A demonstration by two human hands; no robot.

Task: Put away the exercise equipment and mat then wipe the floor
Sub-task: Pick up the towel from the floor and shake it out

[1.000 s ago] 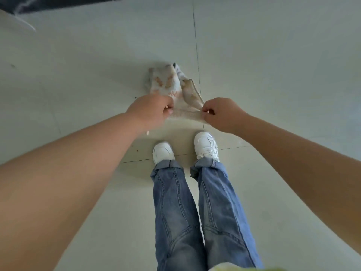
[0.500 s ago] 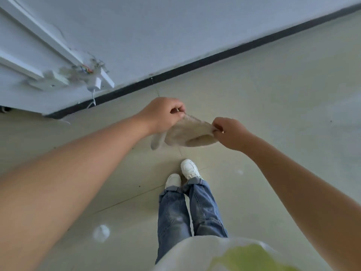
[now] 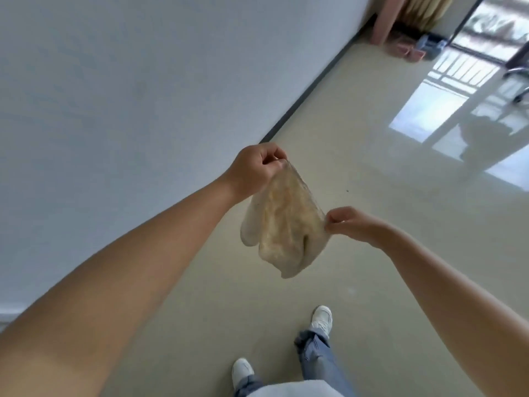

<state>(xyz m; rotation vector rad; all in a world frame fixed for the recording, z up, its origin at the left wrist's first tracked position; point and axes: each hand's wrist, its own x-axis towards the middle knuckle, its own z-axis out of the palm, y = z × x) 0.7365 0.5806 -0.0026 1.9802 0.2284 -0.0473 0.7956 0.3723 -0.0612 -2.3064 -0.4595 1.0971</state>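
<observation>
Hanging in mid-air betw. both hands: a beige, worn-looking cloth (image 3: 286, 224), clear of the floor (image 3: 372, 196), roughly in front of the person at arm's reach. Top edge is stretching at a slant from upper left down to lower right; the rest is drooping in loose folds, lowest corner dangling toward the feet.

Left hand (image 3: 254, 170) is pinching the cloth's upper corner, fingers curled in tight, thumb pressing the fabric against them. Right hand (image 3: 347, 223) is pinching the opposite corner w/ thumb and fingertips, other fingers curling loosely behind. Both forearms are reaching out bare, left one filling the lower left of the view.

Below the cloth: two white sneakers (image 3: 322, 320) standing on pale glossy floor, apart from each other, w/ blue jeans (image 3: 317, 359) bunching at the ankles. Bit of light shirt (image 3: 292, 389) showing at bottom edge.

Further out: a plain white wall (image 3: 128, 96) is running along the left, a dark baseboard (image 3: 309, 90) tracing where it meets the floor. Window light is reflecting on the floor at the right. At the far top right, a curtain (image 3: 423, 10) is hanging near a glass door (image 3: 498, 21); small items beside it too blurred to ID.
</observation>
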